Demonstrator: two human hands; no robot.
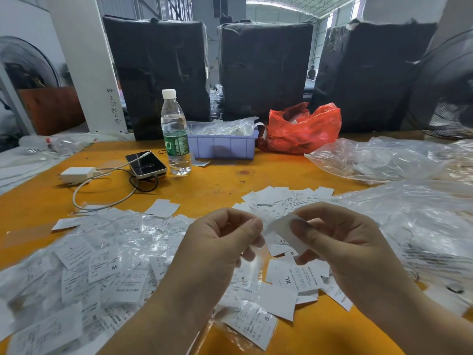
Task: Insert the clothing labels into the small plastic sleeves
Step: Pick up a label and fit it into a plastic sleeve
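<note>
Both hands are working over the orange table (230, 180), just above the label pile.

Right hand (340, 242) is pinching 1 white label (286, 230) between thumb and fingers. The label's long axis is running diagonally, upper left to lower right, and its free corner is pointing left, toward the other hand.

Left hand (217, 242) is curling its fingers and thumb around a clear sleeve (252, 254). The film is mostly visible as a glare patch hanging under the thumb, so I cannot tell whether its mouth is open or which way it is facing.

Key relation: label and sleeve are sitting just beside each other, and the label's leading corner is almost touching the left thumb. My read is that the next move is a short slide of the label leftward into the sleeve, and the corner needs to line up with the mouth first.

Around:
- loose labels (294, 280) lying directly under the hands, sizes XL, S, XS, M showing
- filled sleeves (97, 265) heaped to the left
- empty plastic bags (409, 226) piled to the right
- water bottle (176, 134), phone (146, 165), charger (76, 174), blue bin (222, 147), red bag (304, 129) well apart at the back

Nothing is standing between the hands. Likely risk: thin film collapsing shut.
</note>
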